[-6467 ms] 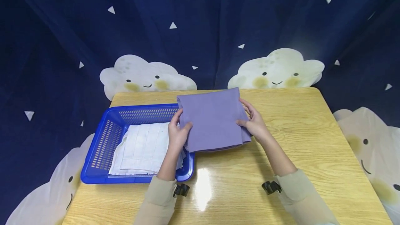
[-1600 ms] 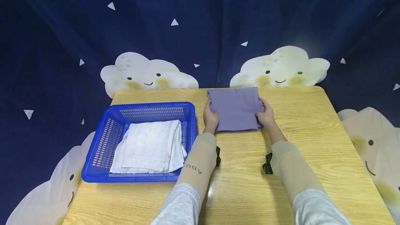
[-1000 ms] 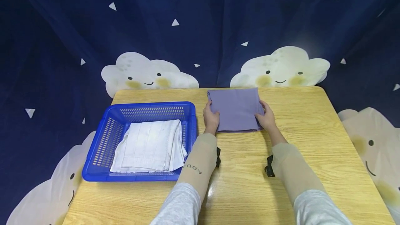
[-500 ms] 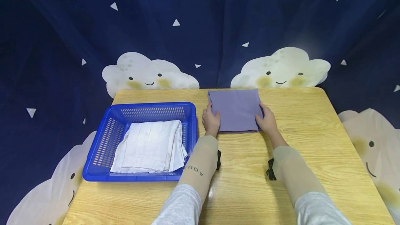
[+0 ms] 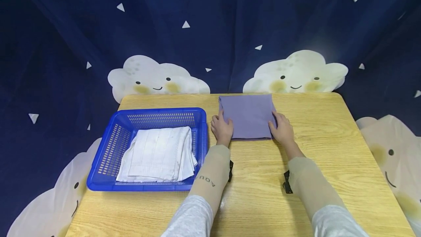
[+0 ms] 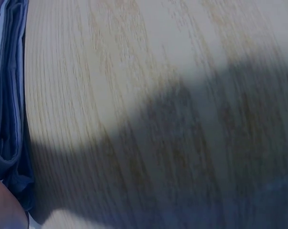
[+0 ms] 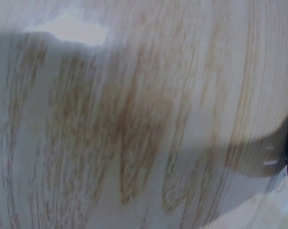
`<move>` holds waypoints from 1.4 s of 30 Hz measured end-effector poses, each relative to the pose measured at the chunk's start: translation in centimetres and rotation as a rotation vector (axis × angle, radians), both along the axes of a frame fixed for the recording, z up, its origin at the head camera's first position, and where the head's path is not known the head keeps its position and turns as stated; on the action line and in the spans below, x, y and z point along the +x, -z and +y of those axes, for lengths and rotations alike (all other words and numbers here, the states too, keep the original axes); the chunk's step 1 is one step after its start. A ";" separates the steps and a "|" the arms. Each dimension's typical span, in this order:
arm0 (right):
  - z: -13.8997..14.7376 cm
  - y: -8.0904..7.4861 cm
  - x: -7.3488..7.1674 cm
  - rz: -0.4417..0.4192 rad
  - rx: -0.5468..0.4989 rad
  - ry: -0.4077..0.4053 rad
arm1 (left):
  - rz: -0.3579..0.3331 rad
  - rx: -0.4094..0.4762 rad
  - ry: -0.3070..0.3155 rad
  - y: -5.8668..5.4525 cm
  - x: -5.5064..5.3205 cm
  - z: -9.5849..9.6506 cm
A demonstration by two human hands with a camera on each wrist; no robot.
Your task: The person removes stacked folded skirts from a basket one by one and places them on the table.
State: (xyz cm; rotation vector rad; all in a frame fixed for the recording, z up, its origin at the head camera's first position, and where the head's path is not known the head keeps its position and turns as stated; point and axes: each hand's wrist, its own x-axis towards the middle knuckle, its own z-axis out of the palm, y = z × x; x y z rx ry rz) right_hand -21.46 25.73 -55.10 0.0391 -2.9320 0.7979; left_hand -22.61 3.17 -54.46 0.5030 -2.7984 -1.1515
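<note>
A folded purple cloth lies flat at the back edge of the wooden table in the head view. My left hand rests at its left edge, with fingertips and thumb touching the side. Along the opposite edge, my right hand touches the fabric with loosely spread fingers and thumb. Neither hand appears to pinch the cloth. The left wrist view shows the layered folds of the cloth at its left border, with part of a finger below. Only a sliver of the cloth and a fingertip reach the right wrist view.
To the left stands a blue plastic basket with perforated walls. Folded white cloths lie inside it. The wooden table extends to the right, and a dark blue curtain with clouds hangs behind.
Earlier, both hands held the purple cloth raised partly over the basket; it moved right and back onto the table. Over the last second the fingers loosened and drew slightly toward me while the cloth stayed put.
</note>
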 end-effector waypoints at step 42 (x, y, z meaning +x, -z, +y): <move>-0.1 -1.7 1.6 0.157 -0.046 -0.084 | 0.363 0.106 -0.217 -4.3 3.0 1.8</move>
